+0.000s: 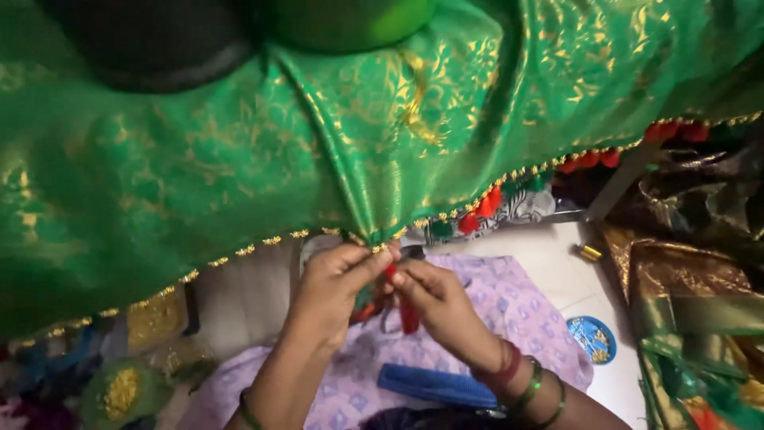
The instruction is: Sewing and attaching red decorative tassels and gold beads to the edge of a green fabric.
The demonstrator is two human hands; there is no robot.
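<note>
The green and gold cloth (239,159) hangs across the upper view, its beaded edge gathered to a point just above both hands. The left hand (338,287) pinches that edge between thumb and fingers, while the right hand (434,299), touching it, grips a red tassel (408,314) dangling below over lilac printed fabric (509,306).

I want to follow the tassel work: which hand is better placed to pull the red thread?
Probably the right hand: its fingers already pinch the red thread. The left hand holds the cloth edge.
</note>
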